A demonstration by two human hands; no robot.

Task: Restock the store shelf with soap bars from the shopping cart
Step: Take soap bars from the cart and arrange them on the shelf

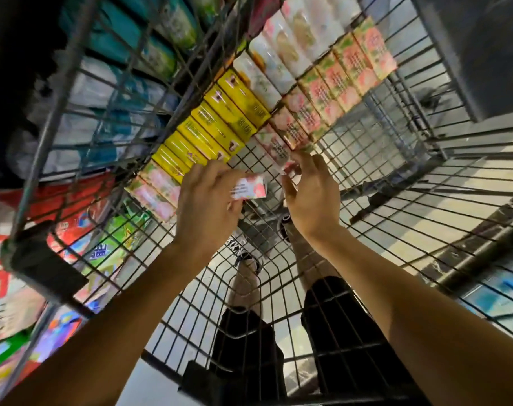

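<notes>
Both my hands reach down into a wire shopping cart (396, 183). My left hand (208, 200) grips a pink-and-white soap bar box (249, 187), lifted off the cart floor. My right hand (308, 191) pinches the near end of another pink soap box (274, 148) at the end of a row of pink boxes (337, 80). Rows of yellow boxes (220, 124) and white boxes (281, 51) lie against the cart's left wall. Two more pink boxes (155, 189) lie at the near end of the yellow row.
Through the cart's left wall I see shelf goods: teal and green packs (150, 45), white-blue bags (97, 118), red and green detergent bags (82, 230). My legs and a sandal (246, 253) show below the mesh. A dark cart handle bracket (41, 259) sits at left.
</notes>
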